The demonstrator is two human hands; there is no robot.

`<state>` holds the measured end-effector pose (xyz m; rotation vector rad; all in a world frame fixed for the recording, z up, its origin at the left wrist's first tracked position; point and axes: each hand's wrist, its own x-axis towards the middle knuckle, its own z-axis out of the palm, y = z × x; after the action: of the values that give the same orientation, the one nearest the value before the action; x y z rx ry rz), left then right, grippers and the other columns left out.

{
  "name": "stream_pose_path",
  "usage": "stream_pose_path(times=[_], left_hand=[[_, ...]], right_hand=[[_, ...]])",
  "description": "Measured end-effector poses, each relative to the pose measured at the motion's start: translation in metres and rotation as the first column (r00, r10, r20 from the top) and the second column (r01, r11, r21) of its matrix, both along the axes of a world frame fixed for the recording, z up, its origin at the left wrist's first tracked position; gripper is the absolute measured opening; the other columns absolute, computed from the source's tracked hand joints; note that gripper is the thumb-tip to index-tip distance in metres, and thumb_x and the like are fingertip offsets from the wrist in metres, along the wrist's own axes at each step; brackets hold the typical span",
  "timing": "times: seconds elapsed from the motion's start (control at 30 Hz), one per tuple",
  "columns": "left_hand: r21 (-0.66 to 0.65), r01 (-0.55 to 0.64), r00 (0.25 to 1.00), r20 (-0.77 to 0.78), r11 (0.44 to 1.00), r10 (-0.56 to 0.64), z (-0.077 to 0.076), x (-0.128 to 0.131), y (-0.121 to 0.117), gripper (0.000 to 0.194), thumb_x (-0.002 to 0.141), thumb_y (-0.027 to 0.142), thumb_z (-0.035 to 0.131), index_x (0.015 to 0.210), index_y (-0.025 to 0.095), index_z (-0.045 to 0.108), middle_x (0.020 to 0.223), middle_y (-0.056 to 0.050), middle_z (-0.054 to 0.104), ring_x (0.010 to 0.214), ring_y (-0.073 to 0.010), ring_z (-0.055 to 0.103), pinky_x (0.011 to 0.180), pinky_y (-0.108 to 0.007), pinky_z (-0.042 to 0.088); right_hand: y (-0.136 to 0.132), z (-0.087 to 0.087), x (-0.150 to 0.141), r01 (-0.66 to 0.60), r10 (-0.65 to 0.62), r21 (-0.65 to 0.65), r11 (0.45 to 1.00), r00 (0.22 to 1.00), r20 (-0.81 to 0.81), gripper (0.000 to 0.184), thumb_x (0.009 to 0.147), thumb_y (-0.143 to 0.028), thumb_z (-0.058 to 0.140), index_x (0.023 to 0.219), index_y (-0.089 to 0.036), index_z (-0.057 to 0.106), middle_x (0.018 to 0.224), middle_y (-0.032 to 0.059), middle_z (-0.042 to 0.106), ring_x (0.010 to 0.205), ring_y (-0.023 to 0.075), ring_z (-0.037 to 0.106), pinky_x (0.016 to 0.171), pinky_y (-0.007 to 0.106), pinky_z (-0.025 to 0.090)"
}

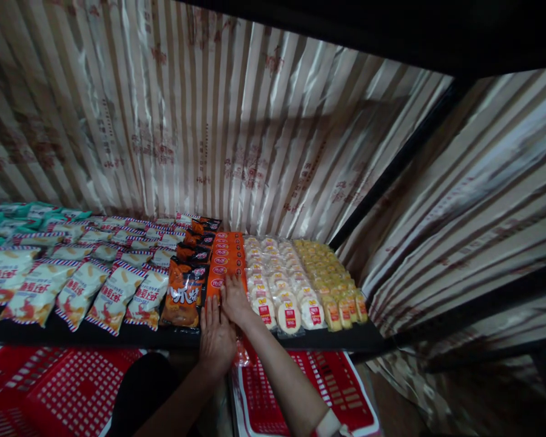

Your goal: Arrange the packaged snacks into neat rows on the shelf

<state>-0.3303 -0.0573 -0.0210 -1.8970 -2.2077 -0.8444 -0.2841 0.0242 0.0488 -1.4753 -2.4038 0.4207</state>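
Note:
Both hands rest on a row of flat orange snack packets [227, 255] with oval pink-and-white logos, lined up on a black shelf. My left hand [216, 334] lies on the nearest packet at the front edge, its fingers stretched out. Just right of it and a little farther back, my right hand [235, 298] presses on the same row, fingers laid along the packets. The palms hide the front packet in part. Left of them stand black-and-orange snack bags [184, 291]; on the right are clear-wrapped round crackers [289, 312].
White bags with striped edges [104, 294] and green bags [13, 212] fill the left shelf. Yellow wrapped snacks [346, 309] sit at the right. Red baskets [77, 382] and a red-and-white basket [366, 400] are below. Striped sheeting [177, 109] backs the shelf; a black post [400, 155] slants at right.

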Motion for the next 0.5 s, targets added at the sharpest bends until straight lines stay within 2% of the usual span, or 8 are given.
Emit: stream_pose_path(times=[0.2,0.37,0.5], left_hand=[[0.029,-0.021,0.999,-0.028,0.999,0.022,0.001,0.002,-0.002,0.046,0.079,0.017,0.044,0.122,0.007,0.057,0.135,-0.018,0.05,0.131,-0.0308,0.038,0.108,-0.051,0.029],[0.075,0.001,0.997,-0.071,0.997,0.004,0.004,0.003,-0.001,0.044,0.08,0.014,0.043,0.12,0.007,0.058,0.134,-0.018,0.051,0.132,-0.0295,0.036,0.108,-0.047,0.03],[0.133,0.052,0.995,-0.087,0.99,-0.04,0.01,0.004,0.006,0.043,0.084,0.017,0.04,0.122,0.011,0.057,0.137,-0.015,0.048,0.135,-0.028,0.032,0.107,-0.046,0.032]], right_hand=[[0.018,0.005,-0.009,-0.022,0.016,0.03,0.999,0.982,0.187,0.051,0.091,-0.019,0.03,0.137,0.003,0.037,0.144,0.0208,0.035,0.138,0.027,0.025,0.114,0.042,0.021],[0.049,0.009,-0.02,-0.027,0.02,0.025,0.999,0.97,0.243,0.059,0.082,-0.011,0.043,0.138,0.005,0.034,0.144,0.0232,0.033,0.138,0.028,0.024,0.114,0.041,0.017],[0.075,0.009,-0.026,-0.023,0.02,0.006,1.0,0.956,0.292,0.061,0.082,-0.012,0.045,0.139,0.005,0.03,0.145,0.024,0.031,0.139,0.0266,0.021,0.114,0.04,0.014]])
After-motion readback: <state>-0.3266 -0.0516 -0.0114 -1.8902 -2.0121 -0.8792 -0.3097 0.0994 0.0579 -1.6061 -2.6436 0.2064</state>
